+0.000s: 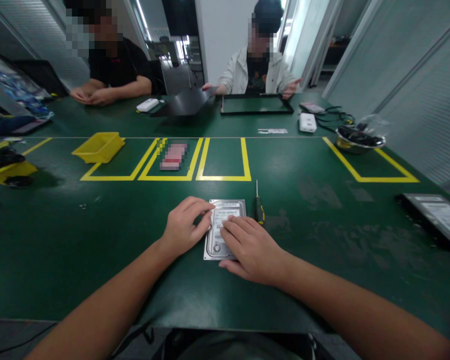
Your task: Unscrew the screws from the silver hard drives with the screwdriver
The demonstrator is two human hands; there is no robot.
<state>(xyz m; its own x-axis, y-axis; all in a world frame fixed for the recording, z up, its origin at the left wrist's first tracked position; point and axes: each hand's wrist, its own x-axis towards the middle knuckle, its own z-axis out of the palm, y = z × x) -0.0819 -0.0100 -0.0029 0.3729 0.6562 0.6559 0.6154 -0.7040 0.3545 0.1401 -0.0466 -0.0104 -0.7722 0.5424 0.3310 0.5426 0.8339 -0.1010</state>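
Both hands steady a hard drive (228,212) lying flat on the near tabletop (322,240): left hand (183,227) curled at its edge, right hand (249,247) spread flat on top; reaching the screwdriver (258,205) just right would need a freed hand

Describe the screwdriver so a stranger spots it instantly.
On the green table, find the silver hard drive under the left hand and right hand. The screwdriver lies right of it, tip pointing away. Only it has a black-and-yellow handle.

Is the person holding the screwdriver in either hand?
No, the screwdriver lies on the table beside the hard drive; the left hand and right hand rest on the drive.
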